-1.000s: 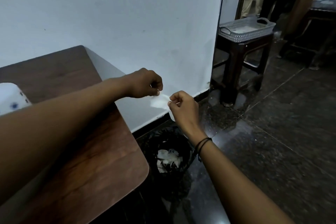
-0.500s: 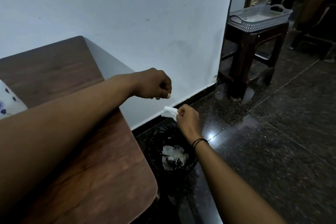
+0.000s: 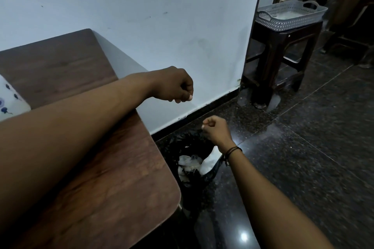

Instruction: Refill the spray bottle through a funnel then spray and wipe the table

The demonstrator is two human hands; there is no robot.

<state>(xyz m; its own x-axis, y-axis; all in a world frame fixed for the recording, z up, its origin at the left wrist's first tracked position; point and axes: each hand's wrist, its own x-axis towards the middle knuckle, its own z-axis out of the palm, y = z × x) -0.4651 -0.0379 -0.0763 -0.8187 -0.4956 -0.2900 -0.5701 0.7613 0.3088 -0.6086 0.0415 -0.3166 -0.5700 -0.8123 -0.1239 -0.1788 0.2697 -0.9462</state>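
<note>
Right hand [image 3: 217, 130] is curled shut, empty, above the bin [image 3: 183, 143]; limp, light tissue [image 3: 209, 161] inside is best pinched anywhere. Left hand [image 3: 174, 85] is fisted, apparently empty.

A black-lined waste bin [image 3: 194, 168] on the dark polished floor [image 3: 303, 157] holds crumpled white tissue [image 3: 190, 164]. By the white wall [image 3: 151, 16], a dark wooden stool [image 3: 279, 50] carries a grey perforated tray [image 3: 289, 15].
</note>
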